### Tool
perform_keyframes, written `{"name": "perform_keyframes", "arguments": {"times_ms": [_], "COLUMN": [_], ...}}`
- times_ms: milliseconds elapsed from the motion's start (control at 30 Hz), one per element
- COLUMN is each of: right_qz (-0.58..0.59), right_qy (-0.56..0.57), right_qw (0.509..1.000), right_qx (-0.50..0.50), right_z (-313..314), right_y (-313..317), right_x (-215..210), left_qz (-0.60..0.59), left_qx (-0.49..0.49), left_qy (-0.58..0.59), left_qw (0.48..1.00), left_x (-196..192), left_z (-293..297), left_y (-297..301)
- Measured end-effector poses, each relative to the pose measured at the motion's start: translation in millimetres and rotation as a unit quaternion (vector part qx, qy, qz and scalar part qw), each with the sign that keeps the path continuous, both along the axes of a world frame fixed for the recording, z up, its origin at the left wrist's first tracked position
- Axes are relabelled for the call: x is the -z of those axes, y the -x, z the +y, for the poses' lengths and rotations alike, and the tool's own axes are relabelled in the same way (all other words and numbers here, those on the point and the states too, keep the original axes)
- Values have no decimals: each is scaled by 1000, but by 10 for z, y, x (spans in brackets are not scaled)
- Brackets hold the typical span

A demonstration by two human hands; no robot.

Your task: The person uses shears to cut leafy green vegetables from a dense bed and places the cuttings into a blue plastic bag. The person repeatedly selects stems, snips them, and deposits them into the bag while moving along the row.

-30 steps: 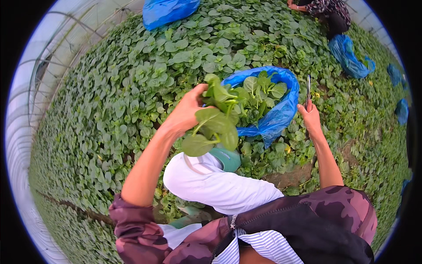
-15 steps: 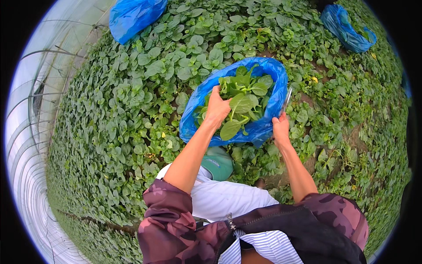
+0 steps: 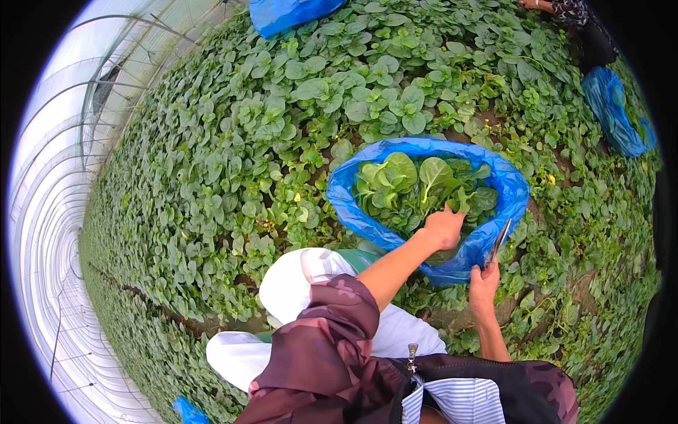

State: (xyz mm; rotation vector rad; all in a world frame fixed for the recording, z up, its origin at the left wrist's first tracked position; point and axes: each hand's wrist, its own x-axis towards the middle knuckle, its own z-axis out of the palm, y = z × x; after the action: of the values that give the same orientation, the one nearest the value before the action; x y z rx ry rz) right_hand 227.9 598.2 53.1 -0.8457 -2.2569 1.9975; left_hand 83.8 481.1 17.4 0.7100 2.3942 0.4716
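Since the earlier frames, the left hand (image 3: pixel 443 227) has been lowered from a raised bunch of leaves into the bag (image 3: pixel 510 185), and the bag now sits higher in view, toward 1 o'clock of centre. That hand is seen curled, fingers pressed down into the greens (image 3: pixel 413 187) inside the blue bag; whether any leaf is pinched cannot be told, since the palm is turned away. The right hand (image 3: pixel 484 281) is closed around a knife (image 3: pixel 498 242), blade pointing up just beside the bag's near rim at 4 o'clock of the bag. To do this well, the leaves would probably best be laid flat and pressed lightly, not crushed, with the blade kept pointed away from the plastic and the other wrist. A second blue bag (image 3: pixel 291 13) lies at 11 o'clock on the bed of plants (image 3: pixel 233 162), a third (image 3: pixel 614 113) at 2 o'clock near another person's sleeve (image 3: pixel 575 10). No labels or signs are seen on any bag.
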Motion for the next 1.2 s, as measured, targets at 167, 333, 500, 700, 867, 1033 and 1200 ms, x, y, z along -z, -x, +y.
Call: {"name": "perform_keyframes", "arguments": {"times_ms": [167, 333, 500, 700, 867, 1033, 1200], "right_qz": [-12, 33, -43, -47, 25, 109, 126], "right_qy": [-16, -204, -361, -218, 128, 218, 331], "right_qw": [1000, 977, 932, 975, 988, 968, 925], "right_qx": [-2, 53, -1, 0, 87, -50, -139], "right_z": [435, 1090, 954, 865, 221, -521, -1581], "right_y": [65, 541, 1197, 1519, 1756, 2255, 2381], "right_x": [3, 50, 251, 797, -47, -629, -1149], "left_qz": [-89, -19, 111, -148, -251, -230, -76], "left_qx": [50, -185, -534, -564, -682, -670, -692], "left_qy": [3, -178, 79, -71, -312, -551, -579], "left_qw": [995, 966, 834, 809, 612, 441, 425], "left_x": [-1094, -1239, -454, 254, -561, -1045, -1752], "left_z": [-268, -721, -1567, -1824, -1649, -2383, -3240], "left_y": [333, 657, 570, 436, 663, 914, 523]}}
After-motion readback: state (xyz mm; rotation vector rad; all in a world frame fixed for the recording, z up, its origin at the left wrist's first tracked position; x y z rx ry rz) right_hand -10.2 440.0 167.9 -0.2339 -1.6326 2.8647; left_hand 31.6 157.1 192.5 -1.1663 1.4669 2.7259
